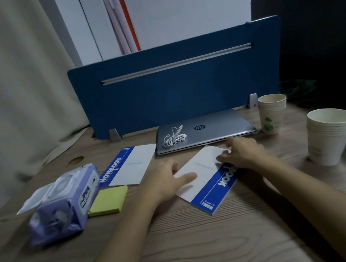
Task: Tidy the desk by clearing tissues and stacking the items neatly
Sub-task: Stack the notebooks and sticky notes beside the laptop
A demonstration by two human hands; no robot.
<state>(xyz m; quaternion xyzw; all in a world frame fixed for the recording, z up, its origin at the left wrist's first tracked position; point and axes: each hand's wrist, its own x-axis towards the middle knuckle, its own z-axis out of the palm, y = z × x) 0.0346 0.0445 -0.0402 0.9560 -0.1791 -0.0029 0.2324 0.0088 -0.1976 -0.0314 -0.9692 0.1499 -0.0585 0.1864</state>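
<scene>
Head view: I look down over my two bare forearms onto a wood-grain desk.
Landmark: the closed silver laptop lying at the foot of the blue divider panel; all places below are told from it.
Notebook under my hands: the blue-and-white notebook lies flat on the desk just in front of the laptop, turned askew, its long axis running diagonally; its far white corner points at the laptop's front edge, and its blue title band lies on the right-hand long side.
Left hand: my left hand lies on the notebook's left edge, fingers loosely spread, thumb flat on the white cover; nothing pinched.
Right hand: my right hand rests on the notebook's far right part, fingers bent and pressing down on the cover; not clasped round it.
Second notebook: the second notebook lies flat just left of the laptop's front corner, blue band on its left.
Sticky notes: a yellow-green sticky note pad lies in front of that second notebook, well left of the laptop.
Wipes pack: the purple wipes pack lies farthest left, touching the pad, its flap lifted.
On the laptop: a coiled white earphone cable.
Cups: one stack of paper cups stands just right of the laptop; another stack of white cups stands farther right and nearer me; its top cup appears empty.
</scene>
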